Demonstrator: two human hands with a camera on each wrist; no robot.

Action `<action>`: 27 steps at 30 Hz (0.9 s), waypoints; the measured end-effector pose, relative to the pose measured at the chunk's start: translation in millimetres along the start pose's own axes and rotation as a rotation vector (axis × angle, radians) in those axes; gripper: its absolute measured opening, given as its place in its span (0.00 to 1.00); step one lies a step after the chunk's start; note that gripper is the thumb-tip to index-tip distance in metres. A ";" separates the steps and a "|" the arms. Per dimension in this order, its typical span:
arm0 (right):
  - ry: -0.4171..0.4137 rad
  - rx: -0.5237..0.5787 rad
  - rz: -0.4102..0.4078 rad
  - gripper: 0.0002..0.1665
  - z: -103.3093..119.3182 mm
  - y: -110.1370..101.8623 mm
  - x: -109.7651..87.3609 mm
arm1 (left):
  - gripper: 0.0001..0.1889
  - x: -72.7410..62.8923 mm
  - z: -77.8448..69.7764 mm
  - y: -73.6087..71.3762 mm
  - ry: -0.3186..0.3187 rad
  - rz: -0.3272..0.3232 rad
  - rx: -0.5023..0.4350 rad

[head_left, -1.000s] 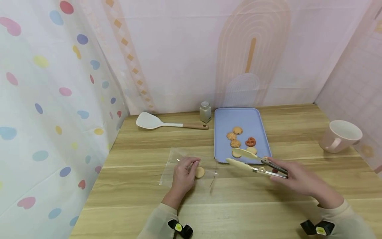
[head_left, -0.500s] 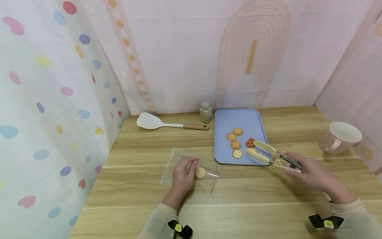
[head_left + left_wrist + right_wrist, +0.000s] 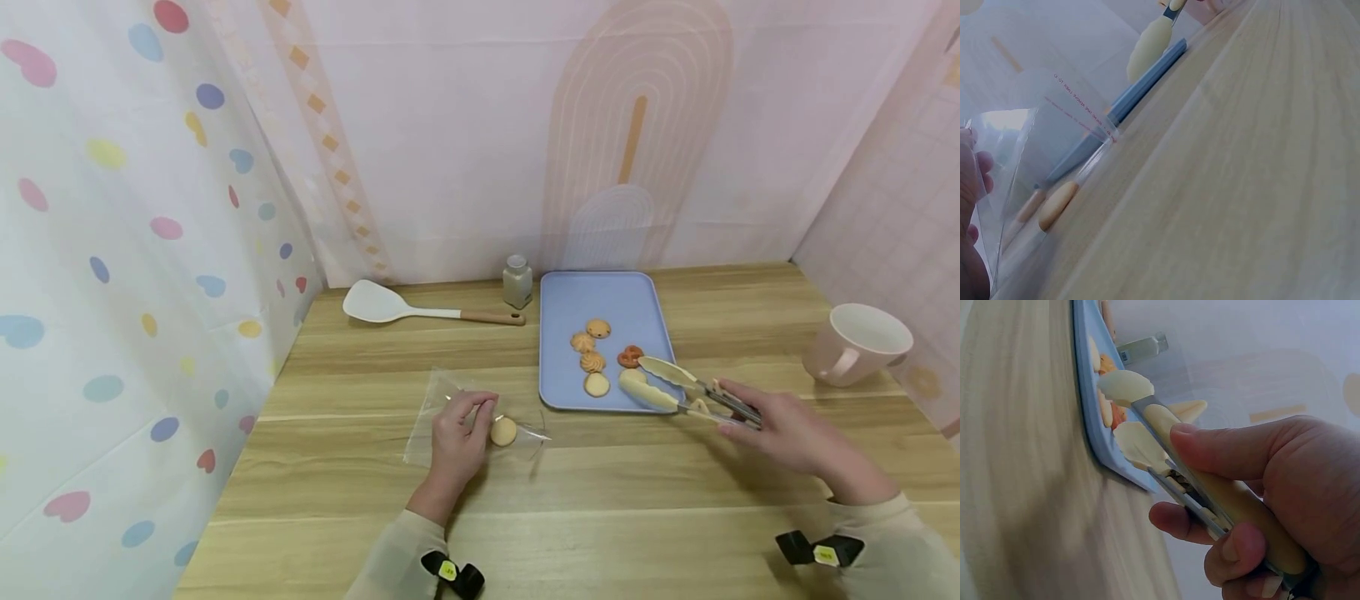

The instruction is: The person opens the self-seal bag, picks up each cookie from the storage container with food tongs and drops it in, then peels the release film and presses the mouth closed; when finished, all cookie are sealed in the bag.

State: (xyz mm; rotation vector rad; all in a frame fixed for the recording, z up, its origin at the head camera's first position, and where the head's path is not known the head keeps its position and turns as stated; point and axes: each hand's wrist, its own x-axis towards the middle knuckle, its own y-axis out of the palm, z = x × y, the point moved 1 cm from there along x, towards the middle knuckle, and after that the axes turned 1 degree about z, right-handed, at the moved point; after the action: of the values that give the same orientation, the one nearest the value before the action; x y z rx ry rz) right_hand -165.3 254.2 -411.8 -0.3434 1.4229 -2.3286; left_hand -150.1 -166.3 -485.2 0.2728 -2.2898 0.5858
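Observation:
My left hand (image 3: 459, 437) pinches the edge of a clear plastic bag (image 3: 426, 425) and lifts its film, as the left wrist view also shows. Inside the bag lies a round cookie (image 3: 503, 432). My right hand (image 3: 787, 437) grips a pair of tongs (image 3: 1160, 422) with cream-coloured tips, their arms apart. Those tips hover over the lower right of a blue tray (image 3: 600, 292), either side of a pale round cookie (image 3: 633, 376) that they partly cover. Just beyond is a red-brown pretzel-shaped cookie (image 3: 628, 357). Several more cookies (image 3: 592, 361) form a line on the tray.
Behind the bag, a white spatula (image 3: 375, 302) with a wooden handle lies along the back of the table (image 3: 360, 517). A small glass jar (image 3: 517, 282) stands left of the tray. At the far right is a pink mug (image 3: 855, 343).
My right hand has carried the tongs rightward, from the tray's front edge to the pale cookie at its lower right. The left hand has stayed at the bag.

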 end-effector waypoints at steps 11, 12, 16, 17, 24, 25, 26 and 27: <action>-0.053 -0.126 0.104 0.39 14.1 -30.0 15.7 | 0.06 -0.2 -1.5 1.0 0.034 0.023 0.002; -0.051 -0.135 0.111 0.39 14.8 -31.1 15.3 | 0.06 0.1 -2.0 1.3 0.037 0.025 0.003; -0.034 -0.137 0.121 0.39 14.7 -31.4 13.8 | 0.05 1.9 -3.7 1.7 0.044 0.034 0.013; -0.025 -0.135 0.122 0.39 14.4 -30.9 13.7 | 0.05 2.4 -3.9 1.5 0.043 0.037 0.018; -0.019 -0.128 0.111 0.38 11.0 -24.8 13.0 | 0.05 2.0 -2.0 -0.1 0.035 0.043 0.028; -0.021 -0.125 0.105 0.38 11.2 -24.0 12.2 | 0.05 1.6 -1.8 -0.3 0.034 0.045 0.026; -0.021 -0.125 0.101 0.38 10.8 -23.2 11.2 | 0.05 1.1 -1.5 -0.4 0.033 0.046 0.024; -0.022 -0.120 0.101 0.38 10.8 -22.7 10.2 | 0.04 0.6 -1.4 -0.4 0.027 0.051 0.020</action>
State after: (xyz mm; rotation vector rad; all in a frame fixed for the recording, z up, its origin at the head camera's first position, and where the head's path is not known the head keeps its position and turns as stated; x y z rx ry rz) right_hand -174.6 250.3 -386.6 -0.3218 1.5362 -2.1588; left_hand -149.5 -166.0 -483.8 0.2152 -2.2713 0.6349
